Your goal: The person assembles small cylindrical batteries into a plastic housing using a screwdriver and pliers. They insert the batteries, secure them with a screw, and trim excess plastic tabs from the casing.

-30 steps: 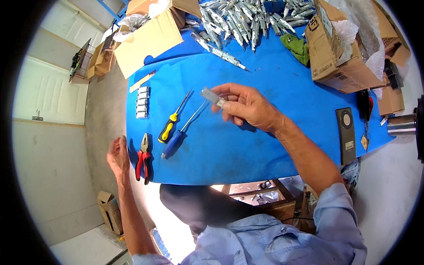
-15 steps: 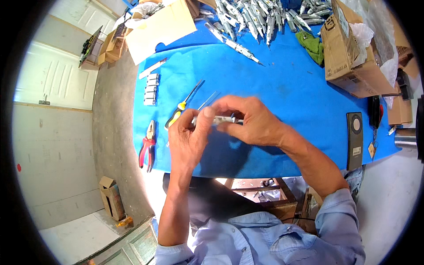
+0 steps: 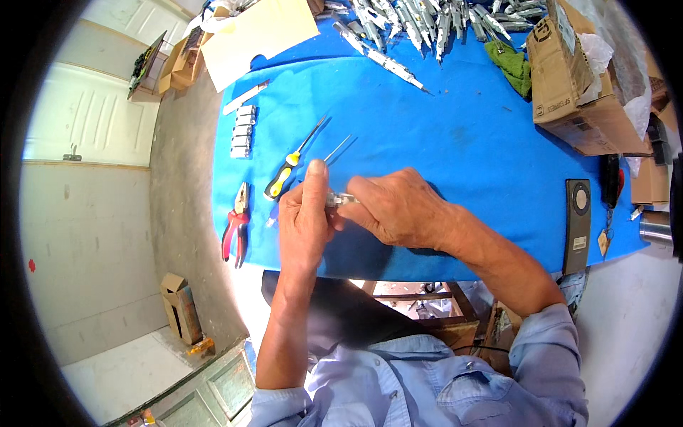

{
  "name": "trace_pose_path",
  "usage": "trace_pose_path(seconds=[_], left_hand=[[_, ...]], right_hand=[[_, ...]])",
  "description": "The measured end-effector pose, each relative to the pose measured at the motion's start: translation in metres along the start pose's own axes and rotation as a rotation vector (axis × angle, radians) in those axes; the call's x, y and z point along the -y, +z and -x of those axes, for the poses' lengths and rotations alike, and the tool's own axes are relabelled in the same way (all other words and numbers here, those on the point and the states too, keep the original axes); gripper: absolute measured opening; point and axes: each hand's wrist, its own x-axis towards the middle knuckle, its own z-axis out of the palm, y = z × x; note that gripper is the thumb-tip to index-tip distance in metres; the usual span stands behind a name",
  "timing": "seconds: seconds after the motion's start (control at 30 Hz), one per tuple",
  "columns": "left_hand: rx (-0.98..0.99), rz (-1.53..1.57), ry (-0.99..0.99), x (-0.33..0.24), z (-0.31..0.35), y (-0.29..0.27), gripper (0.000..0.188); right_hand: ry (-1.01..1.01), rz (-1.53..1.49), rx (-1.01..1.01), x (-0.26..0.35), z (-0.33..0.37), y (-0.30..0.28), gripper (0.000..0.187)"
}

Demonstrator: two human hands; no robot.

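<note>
Both hands meet over the near part of the blue table [image 3: 455,135]. Between them is a small clear and metal part [image 3: 341,200]. My left hand [image 3: 304,220] pinches its left end, thumb pointing up. My right hand [image 3: 398,208] grips its right end with the fingertips. Just beyond the hands lie a yellow-and-black screwdriver [image 3: 288,171] and a second screwdriver [image 3: 338,149] whose handle is hidden behind my left hand. Red-handled pliers [image 3: 236,224] lie at the table's left edge.
A row of small silver cylinders [image 3: 242,132] sits at the left. A heap of similar metal parts [image 3: 427,21] fills the far side. A cardboard box [image 3: 576,85], a green cloth [image 3: 511,64] and a black flat device [image 3: 578,224] stand at the right.
My left hand rose from the table's left edge by the pliers and joined the right hand on the small part. The hands have since drawn closer to me.
</note>
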Motion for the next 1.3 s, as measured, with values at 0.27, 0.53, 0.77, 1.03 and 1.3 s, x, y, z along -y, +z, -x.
trace_pose_path(seconds=[0.27, 0.53, 0.77, 1.03, 1.3], left_hand=[[-0.052, 0.302, -0.118, 0.006, 0.011, 0.005, 0.054], [0.042, 0.485, -0.197, 0.019, 0.011, -0.001, 0.046], [0.091, 0.504, -0.230, 0.026, 0.013, -0.009, 0.051], [0.063, 0.632, -0.298, 0.015, 0.023, -0.004, 0.051], [0.254, 0.882, -0.405, 0.030, 0.037, -0.017, 0.061]], right_hand=[[-0.061, -0.066, -0.039, 0.004, 0.004, 0.014, 0.028], [-0.132, -0.109, -0.073, 0.006, 0.006, 0.018, 0.027], [-0.149, -0.153, -0.042, 0.006, 0.008, 0.025, 0.026], [-0.208, -0.207, -0.035, 0.009, 0.010, 0.028, 0.026], [-0.256, -0.230, -0.009, 0.039, 0.009, 0.027, 0.021]])
